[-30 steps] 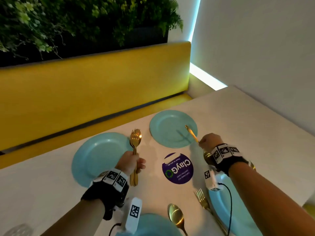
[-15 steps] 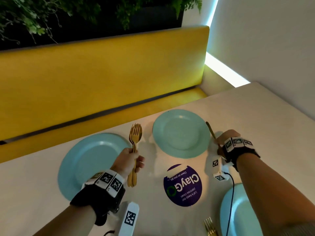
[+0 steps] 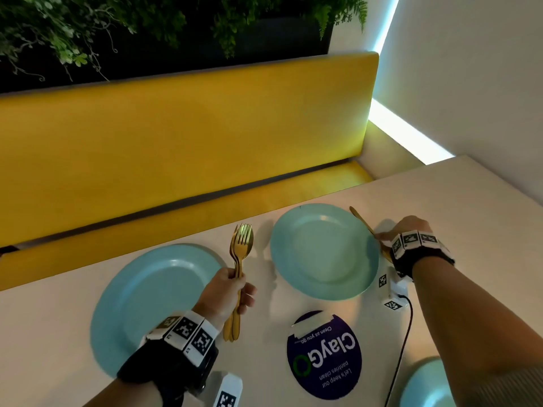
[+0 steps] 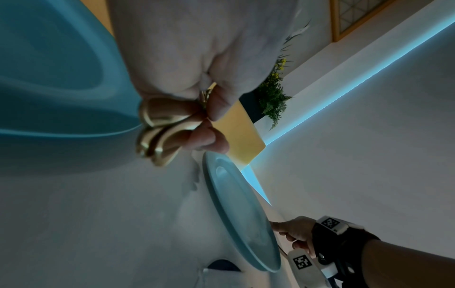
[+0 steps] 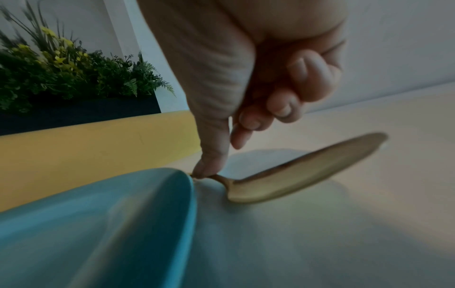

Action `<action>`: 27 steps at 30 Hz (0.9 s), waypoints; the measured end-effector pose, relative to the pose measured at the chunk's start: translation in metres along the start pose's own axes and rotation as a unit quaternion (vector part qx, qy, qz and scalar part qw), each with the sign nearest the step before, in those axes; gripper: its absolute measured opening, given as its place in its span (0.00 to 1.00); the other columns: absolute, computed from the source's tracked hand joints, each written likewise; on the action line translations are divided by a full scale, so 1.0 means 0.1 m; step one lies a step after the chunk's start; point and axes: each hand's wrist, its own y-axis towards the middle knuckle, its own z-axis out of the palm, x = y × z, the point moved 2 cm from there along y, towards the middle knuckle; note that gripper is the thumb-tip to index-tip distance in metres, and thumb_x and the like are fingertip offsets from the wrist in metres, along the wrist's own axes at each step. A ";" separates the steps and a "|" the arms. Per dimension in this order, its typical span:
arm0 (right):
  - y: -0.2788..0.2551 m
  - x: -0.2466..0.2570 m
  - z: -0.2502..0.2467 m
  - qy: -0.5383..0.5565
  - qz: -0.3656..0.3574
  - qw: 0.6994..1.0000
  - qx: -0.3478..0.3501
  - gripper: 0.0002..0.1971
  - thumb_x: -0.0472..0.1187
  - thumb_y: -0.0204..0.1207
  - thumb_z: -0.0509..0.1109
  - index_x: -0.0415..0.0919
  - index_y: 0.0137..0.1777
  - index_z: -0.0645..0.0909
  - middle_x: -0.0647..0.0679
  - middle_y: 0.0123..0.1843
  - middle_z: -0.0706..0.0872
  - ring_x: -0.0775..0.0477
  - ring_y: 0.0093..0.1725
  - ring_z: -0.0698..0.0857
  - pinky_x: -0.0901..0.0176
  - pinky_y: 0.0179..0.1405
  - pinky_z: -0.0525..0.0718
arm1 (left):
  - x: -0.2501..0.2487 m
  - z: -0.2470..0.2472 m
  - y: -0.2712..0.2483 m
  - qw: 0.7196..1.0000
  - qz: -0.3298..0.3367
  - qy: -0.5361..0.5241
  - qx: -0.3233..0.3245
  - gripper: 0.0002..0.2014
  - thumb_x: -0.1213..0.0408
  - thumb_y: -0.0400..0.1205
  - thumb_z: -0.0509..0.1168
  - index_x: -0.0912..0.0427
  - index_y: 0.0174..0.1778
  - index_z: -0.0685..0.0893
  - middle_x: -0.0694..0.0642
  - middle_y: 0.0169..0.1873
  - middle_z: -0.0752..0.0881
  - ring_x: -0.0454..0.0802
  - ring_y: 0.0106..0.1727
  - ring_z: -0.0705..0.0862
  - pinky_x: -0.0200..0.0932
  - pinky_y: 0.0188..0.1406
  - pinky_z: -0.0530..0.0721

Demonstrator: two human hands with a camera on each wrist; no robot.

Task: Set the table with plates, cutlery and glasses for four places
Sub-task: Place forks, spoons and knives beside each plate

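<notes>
Two light-blue plates lie along the table's far edge: a left plate (image 3: 152,301) and a right plate (image 3: 323,251) (image 4: 243,214) (image 5: 98,224). My left hand (image 3: 227,292) (image 4: 206,109) grips a bundle of gold cutlery (image 3: 239,254) (image 4: 157,134) by the handles, fork tines pointing up between the two plates. My right hand (image 3: 396,233) (image 5: 221,152) (image 4: 295,231) pinches a gold spoon (image 5: 295,175) (image 3: 363,221) by its handle just right of the right plate, bowl low over the table.
A third blue plate (image 3: 426,386) peeks in at the bottom right. A round purple sticker (image 3: 323,353) lies in the table's middle. A yellow bench (image 3: 176,148) with plants (image 3: 88,30) above runs behind the table; a white wall stands to the right.
My right hand has carried the spoon from over the right plate to that plate's right side and lowered it. My left hand keeps its bundle of cutlery between the plates.
</notes>
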 end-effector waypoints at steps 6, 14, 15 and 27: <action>0.10 0.08 0.05 -0.005 -0.016 1.000 -0.004 0.23 0.56 0.65 0.79 0.34 0.40 0.81 0.39 0.39 0.84 0.39 0.37 0.84 0.58 0.37 0.80 | 0.03 0.00 0.06 1.000 -0.005 -0.001 -0.002 0.07 0.73 0.86 0.53 0.62 0.42 0.71 0.61 0.31 0.82 0.50 0.23 0.77 0.36 0.15 0.70; 0.12 0.11 0.09 -0.022 -0.014 1.000 -0.011 0.25 0.59 0.61 0.79 0.35 0.39 0.82 0.38 0.39 0.86 0.38 0.37 0.85 0.57 0.37 0.82 | 0.06 -0.05 0.06 1.000 -0.007 0.001 0.000 0.08 0.71 0.86 0.53 0.60 0.42 0.72 0.60 0.32 0.83 0.51 0.25 0.78 0.37 0.18 0.71; 0.12 0.10 0.09 -0.021 -0.013 1.000 -0.010 0.25 0.60 0.61 0.79 0.35 0.39 0.82 0.38 0.38 0.86 0.39 0.36 0.85 0.57 0.36 0.81 | 0.07 -0.06 0.06 1.000 -0.007 0.001 -0.001 0.08 0.71 0.86 0.53 0.60 0.42 0.72 0.60 0.32 0.83 0.51 0.25 0.78 0.37 0.18 0.71; -0.55 0.58 -0.17 -0.091 -0.108 0.990 0.018 0.24 0.56 0.73 0.71 0.32 0.52 0.83 0.38 0.49 0.85 0.38 0.46 0.81 0.54 0.43 0.79 | 0.10 -0.17 -0.22 1.000 -0.001 -0.021 0.000 0.08 0.74 0.84 0.50 0.61 0.45 0.72 0.61 0.32 0.83 0.51 0.25 0.79 0.38 0.18 0.71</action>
